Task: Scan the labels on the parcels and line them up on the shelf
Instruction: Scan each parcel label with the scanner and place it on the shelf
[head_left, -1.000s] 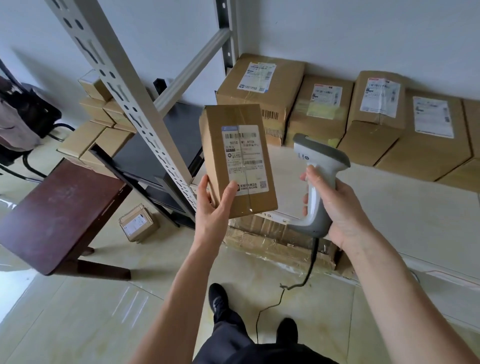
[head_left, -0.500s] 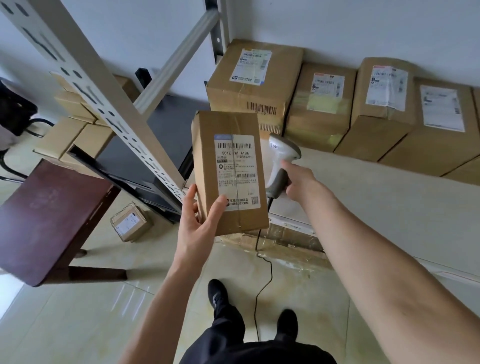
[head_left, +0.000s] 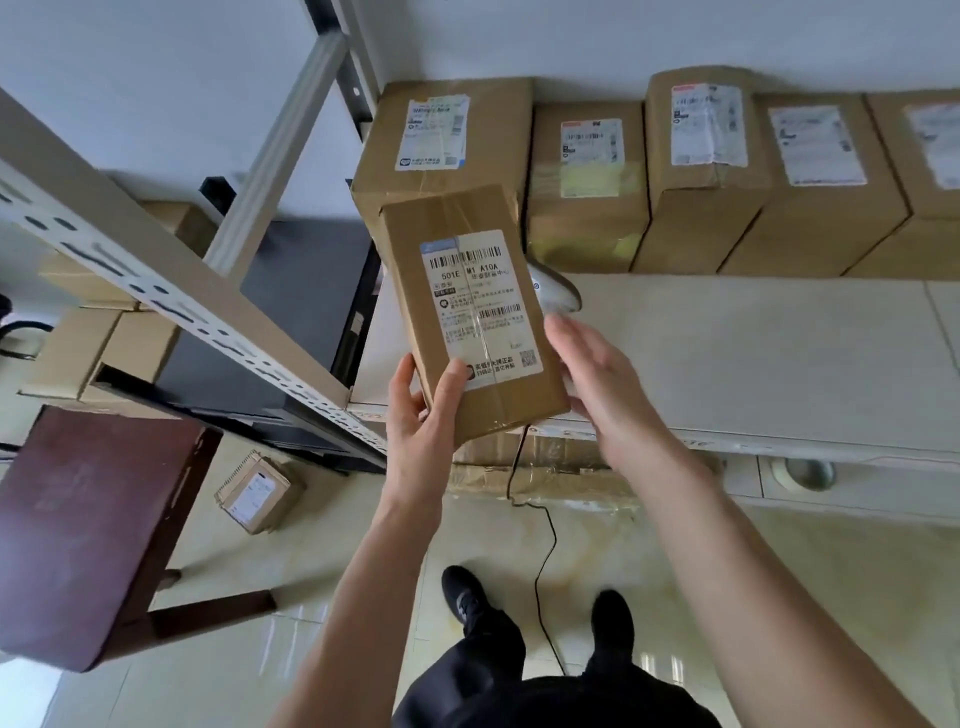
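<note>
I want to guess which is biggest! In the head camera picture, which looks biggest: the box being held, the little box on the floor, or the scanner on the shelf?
1. Held parcel, though it is nearest the camera, so that flatters it.
2. Small parcel on the floor.
3. Scanner, partly hidden behind the held parcel, so its rank is unsure.

Scanner mostly hidden behind held parcel — far labels blurred.

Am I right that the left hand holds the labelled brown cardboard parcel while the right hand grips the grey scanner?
Not quite. The left hand does hold the labelled brown cardboard parcel, but the right hand is open beside it; the grey scanner lies on the shelf, as the head view shows.
</note>
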